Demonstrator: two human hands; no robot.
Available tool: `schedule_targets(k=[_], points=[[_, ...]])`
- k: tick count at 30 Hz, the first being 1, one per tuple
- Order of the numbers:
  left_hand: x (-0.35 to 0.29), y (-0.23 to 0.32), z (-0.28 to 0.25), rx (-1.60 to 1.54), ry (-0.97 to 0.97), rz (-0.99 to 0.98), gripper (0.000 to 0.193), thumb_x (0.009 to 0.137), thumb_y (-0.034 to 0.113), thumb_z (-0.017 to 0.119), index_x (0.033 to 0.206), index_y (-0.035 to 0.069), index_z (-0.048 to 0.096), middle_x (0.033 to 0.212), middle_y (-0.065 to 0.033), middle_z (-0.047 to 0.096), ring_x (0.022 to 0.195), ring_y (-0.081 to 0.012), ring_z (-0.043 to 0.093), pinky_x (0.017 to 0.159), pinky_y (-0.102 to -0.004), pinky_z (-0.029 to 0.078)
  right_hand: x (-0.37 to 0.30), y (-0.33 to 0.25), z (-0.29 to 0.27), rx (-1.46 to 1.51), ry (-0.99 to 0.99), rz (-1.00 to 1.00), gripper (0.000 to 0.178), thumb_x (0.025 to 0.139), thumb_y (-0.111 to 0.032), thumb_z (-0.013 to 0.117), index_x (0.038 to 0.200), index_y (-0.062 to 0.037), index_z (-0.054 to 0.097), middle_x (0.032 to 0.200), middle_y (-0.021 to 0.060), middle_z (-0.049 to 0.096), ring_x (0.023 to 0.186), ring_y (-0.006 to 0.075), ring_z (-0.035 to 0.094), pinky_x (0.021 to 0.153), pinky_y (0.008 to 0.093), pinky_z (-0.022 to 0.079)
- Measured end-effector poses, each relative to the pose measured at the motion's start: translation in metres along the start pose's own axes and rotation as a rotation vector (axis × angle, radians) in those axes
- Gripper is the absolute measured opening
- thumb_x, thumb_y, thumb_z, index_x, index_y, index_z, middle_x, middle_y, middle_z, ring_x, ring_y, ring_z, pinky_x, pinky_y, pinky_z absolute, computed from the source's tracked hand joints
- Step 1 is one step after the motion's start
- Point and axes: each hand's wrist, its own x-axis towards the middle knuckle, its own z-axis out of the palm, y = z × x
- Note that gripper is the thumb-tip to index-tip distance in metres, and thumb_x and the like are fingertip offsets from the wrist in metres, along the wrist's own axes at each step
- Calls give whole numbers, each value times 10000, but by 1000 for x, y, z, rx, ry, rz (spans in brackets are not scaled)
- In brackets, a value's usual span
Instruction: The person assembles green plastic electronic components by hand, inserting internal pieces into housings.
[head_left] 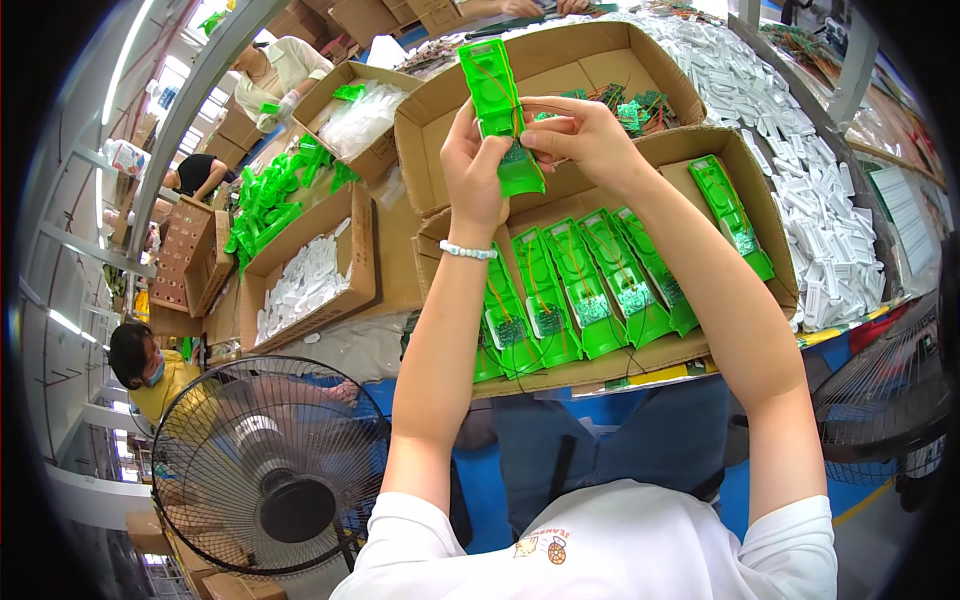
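My left hand (474, 165) grips a bright green plastic housing (490, 75), tilted upright over the boxes. A small circuit board (515, 156) sits in its lower part, and thin orange wires run along it. My right hand (580, 140) is closed at the housing's right edge, its fingertips pinching a thin wire beside the board. Below, several like green housings (575, 270) with boards and wires stand in a row in a cardboard box (770, 200). Another filled housing (730, 215) leans at that box's right side.
Behind is a cardboard box (430, 130) with wired circuit boards (640, 108). White plastic parts (810, 220) heap at right; more fill a box (310, 285) at left, near loose green housings (265, 205). Fans (280, 470) stand both sides. Other people (165, 385) are at left and beyond.
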Motion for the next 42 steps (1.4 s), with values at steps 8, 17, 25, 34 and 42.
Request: schedule_targets(k=[8, 17, 25, 34, 42], points=[[2, -4, -6, -20, 40, -33, 405, 853, -5, 502, 1251, -79, 484, 991, -170, 658, 763, -235, 687, 556, -345, 604, 1, -2, -3, -16, -48, 4, 428, 900, -65, 647, 1317, -14, 568, 858, 45, 674, 713, 85, 596, 701, 265, 560], [-1, 0, -1, 6, 32, -53, 359, 822, 17, 465, 1167, -70, 512, 983, -195, 651, 689, -256, 677, 560, -367, 608, -3, -11, -3, -72, -59, 6, 428, 904, -51, 637, 1318, 18, 555, 870, 52, 680, 724, 98, 606, 697, 267, 541], [0, 5, -1, -30, 11, -39, 366, 815, -26, 474, 1176, -77, 498, 972, -183, 648, 687, -232, 676, 564, -342, 606, -2, -17, -1, -117, -91, -16, 419, 882, -82, 661, 1282, 17, 589, 829, 37, 665, 702, 86, 608, 676, 243, 534], [-1, 1, 1, 35, 17, -4, 321, 825, 19, 508, 1130, -80, 518, 970, -190, 647, 660, -252, 660, 552, -360, 583, -3, -17, 1, -76, -42, -8, 416, 850, -39, 643, 1251, 63, 595, 781, 41, 645, 671, 83, 592, 651, 235, 519], [-4, -1, 1, 33, 24, -1, 318, 835, 8, 527, 1140, -82, 518, 955, -188, 651, 668, -252, 666, 555, -355, 584, -6, -17, 5, -115, -2, -21, 403, 813, -20, 643, 1208, 62, 631, 752, 39, 635, 640, 75, 574, 598, 228, 479]])
